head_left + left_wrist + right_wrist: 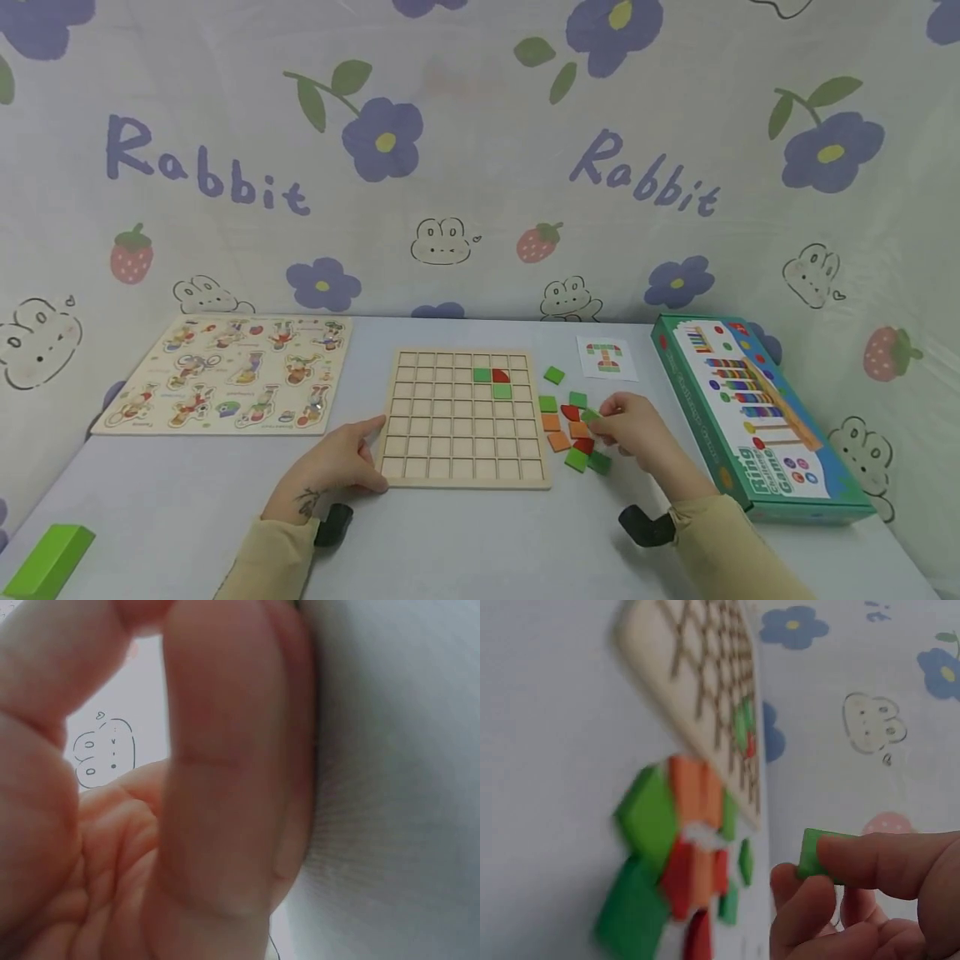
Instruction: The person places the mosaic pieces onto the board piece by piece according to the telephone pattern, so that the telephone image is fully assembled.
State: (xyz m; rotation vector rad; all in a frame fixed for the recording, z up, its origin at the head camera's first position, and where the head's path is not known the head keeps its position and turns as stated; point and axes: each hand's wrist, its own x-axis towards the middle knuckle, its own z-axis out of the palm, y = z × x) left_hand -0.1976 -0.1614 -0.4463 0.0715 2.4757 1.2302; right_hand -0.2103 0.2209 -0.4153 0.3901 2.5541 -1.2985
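A square wooden grid board (465, 483) lies mid-table, with two green squares and one red quarter-round piece (500, 377) in its cells. My left hand (337, 458) rests at the board's left edge, index fingertip on the side and thumb at the near left corner. My right hand (630, 429) pinches a green square tile (810, 851) between thumb and fingers, over the loose pieces right of the board. That pile has green tiles (576, 459), orange tiles (558, 441) and red pieces (583, 447). Fingers fill most of the left wrist view.
A pattern card (606, 358) lies behind the loose pieces. At the right stands a green-edged toy box (757, 417). A wooden picture puzzle board (225, 375) lies at the back left, and a green block (49, 560) sits at the near left corner.
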